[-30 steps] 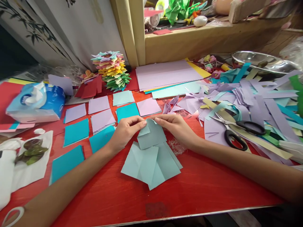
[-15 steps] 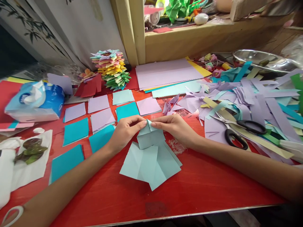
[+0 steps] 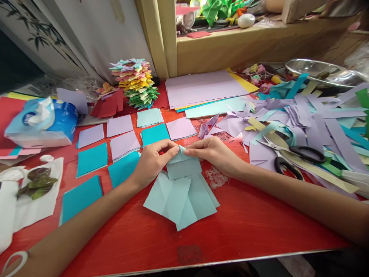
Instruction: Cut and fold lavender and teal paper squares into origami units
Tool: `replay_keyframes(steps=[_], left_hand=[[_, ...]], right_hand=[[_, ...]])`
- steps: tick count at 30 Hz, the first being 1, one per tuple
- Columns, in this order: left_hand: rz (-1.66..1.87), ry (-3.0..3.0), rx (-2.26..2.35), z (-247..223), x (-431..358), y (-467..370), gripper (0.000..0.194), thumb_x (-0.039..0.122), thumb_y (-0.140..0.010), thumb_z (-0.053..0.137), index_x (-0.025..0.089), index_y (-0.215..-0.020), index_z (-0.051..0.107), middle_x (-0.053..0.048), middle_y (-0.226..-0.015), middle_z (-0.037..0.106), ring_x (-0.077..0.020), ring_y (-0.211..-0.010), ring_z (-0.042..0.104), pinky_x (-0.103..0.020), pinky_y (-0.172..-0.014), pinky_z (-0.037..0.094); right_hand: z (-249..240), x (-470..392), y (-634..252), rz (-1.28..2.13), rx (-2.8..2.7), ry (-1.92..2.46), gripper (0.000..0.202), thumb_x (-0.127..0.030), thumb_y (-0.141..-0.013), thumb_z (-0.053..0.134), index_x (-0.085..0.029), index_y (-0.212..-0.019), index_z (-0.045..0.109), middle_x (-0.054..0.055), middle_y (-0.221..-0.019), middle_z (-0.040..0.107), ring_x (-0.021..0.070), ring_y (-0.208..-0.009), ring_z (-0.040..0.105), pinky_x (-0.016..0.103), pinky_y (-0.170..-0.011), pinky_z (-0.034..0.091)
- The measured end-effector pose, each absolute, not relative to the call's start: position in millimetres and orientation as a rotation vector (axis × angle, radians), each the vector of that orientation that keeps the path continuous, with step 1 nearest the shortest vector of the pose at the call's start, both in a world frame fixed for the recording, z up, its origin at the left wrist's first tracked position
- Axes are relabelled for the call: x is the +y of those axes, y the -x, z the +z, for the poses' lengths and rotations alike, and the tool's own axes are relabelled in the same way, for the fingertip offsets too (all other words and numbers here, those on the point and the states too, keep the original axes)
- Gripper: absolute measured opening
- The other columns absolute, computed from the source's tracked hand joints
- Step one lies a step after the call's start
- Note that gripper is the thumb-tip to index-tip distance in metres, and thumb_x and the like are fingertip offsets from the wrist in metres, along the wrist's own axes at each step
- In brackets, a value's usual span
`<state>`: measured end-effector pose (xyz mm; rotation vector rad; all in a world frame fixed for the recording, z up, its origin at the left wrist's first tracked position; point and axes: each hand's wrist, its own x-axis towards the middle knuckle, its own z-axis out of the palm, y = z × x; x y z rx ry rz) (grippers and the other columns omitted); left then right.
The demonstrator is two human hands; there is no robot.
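Observation:
Between both hands a pale blue-green sheet of paper [image 3: 184, 169] is held, its top folded to a small peak. My left hand [image 3: 151, 159] pinches the upper left of the fold between thumb and fingers. On the other side, my right hand [image 3: 220, 157] pinches the upper right of it. Below hang or lie several creased sheets of the same pale paper [image 3: 181, 200], overlapping on the red table [image 3: 138, 246]; whether they join the held sheet, I cannot tell. A teal paper stack [image 3: 123, 167] lies partly behind my left hand.
Lilac and teal paper squares [image 3: 92, 157] sit at the left, beside a tissue pack [image 3: 43, 121]. A layered paper tower [image 3: 135, 82] stands behind. Scissors [image 3: 288, 157] rest on paper strips [image 3: 319, 119] at right, near a metal bowl [image 3: 325, 73].
The folded peak of the paper has turned slightly between my fingers, and the sheets below have shifted a little left. Both hands keep their pinch.

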<state>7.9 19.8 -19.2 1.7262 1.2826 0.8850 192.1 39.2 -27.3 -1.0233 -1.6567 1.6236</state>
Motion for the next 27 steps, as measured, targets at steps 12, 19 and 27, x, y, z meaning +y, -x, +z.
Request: replay_keyframes(steps=[12, 19, 27], left_hand=[[0.884, -1.899, 1.348, -14.2, 17.4, -10.7, 0.023, 0.037, -0.083, 0.049, 0.019, -0.074, 0.059, -0.001, -0.075, 0.056, -0.0136, -0.071, 0.05, -0.025, -0.066, 0.039], [0.917, -1.878, 1.35, -15.6, 17.6, -8.6, 0.023, 0.033, -0.083, 0.05, 0.018, -0.069, 0.058, 0.0, -0.073, 0.056, -0.0127, -0.071, 0.05, -0.024, -0.067, 0.038], [0.952, -1.808, 1.338, -16.1, 18.7, -8.4, 0.023, 0.037, -0.082, 0.05, 0.018, -0.071, 0.055, -0.001, -0.075, 0.055, -0.0133, -0.071, 0.049, -0.024, -0.065, 0.039]], right_hand=[[-24.9, 37.0, -190.2, 1.534, -1.74, 1.064, 0.036, -0.048, -0.071, 0.061, -0.013, -0.065, 0.065, -0.002, -0.056, 0.047, 0.0063, -0.05, 0.031, 0.024, -0.046, 0.023], [-23.5, 38.1, -191.8, 1.533, -1.859, 1.045, 0.036, -0.047, -0.074, 0.059, -0.013, -0.07, 0.067, -0.001, -0.057, 0.048, 0.007, -0.05, 0.032, 0.024, -0.046, 0.024], [-27.2, 37.7, -190.4, 1.587, -1.647, 1.05, 0.029, -0.043, -0.073, 0.061, -0.015, -0.069, 0.063, 0.0, -0.063, 0.055, 0.0088, -0.054, 0.044, 0.024, -0.049, 0.032]])
